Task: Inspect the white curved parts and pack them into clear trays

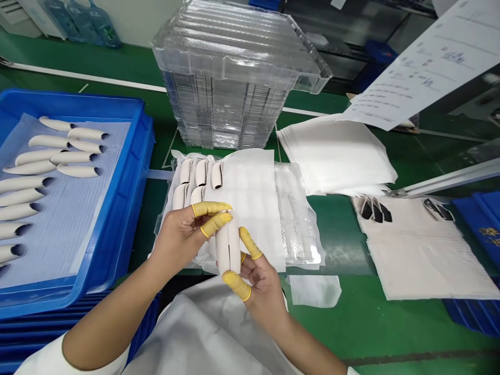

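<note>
Both of my hands wear yellow finger cots and hold one cream, ribbed, curved shell piece (228,245) with a dark slit running along it. My left hand (191,226) pinches its upper end between thumb and index finger. Around the lower end, the thumb and fingers of my right hand (255,273) are closed. Just beyond, several similar shell pieces (201,172) lie in rows on a clear plastic tray (299,229), partly covered by a white sheet (250,177). My left hand hides some of those pieces.
At left, a blue bin (113,208) holds several cream shell pieces on white lining. Stacked clear trays (230,78) stand behind. White sheets (339,151) lie at back right, below a hanging paper (425,67). Farther right, dark-faced pieces (377,211) rest on a pale cloth (425,255).
</note>
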### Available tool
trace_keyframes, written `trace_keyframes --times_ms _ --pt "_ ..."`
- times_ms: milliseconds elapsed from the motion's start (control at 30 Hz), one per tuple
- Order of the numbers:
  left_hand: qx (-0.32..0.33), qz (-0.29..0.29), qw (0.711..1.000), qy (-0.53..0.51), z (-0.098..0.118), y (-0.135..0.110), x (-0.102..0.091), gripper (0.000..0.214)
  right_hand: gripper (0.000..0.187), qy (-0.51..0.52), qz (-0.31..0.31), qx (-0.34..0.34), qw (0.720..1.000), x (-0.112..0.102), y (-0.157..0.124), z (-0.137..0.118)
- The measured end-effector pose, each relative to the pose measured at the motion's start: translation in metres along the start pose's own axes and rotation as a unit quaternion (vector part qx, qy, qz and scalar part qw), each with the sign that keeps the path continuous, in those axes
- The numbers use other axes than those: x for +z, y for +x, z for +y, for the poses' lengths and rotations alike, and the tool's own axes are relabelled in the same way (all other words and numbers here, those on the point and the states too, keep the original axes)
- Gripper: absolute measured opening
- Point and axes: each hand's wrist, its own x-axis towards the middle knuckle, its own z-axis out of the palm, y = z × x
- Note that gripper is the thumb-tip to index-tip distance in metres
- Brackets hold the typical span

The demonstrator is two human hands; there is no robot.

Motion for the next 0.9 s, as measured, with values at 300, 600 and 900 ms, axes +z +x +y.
trace_keyframes --times_ms 300,600,900 --pt "-0.014 0.003 1.0 0.003 0.003 0.0 0.005 0.015 0.083 0.001 0.031 -0.012 0.999 0.004 0.0 0.005" --pt "-0.19 -0.035 0.96 -0.204 -0.013 0.017 0.013 0.038 0.087 -0.034 0.002 -0.005 0.999 0.001 -0.006 -0.015" --pt "-0.229 0.015 0.933 -0.276 -0.014 0.011 0.021 0.043 0.082 -0.06 0.032 0.005 0.998 -0.001 -0.007 -0.015"
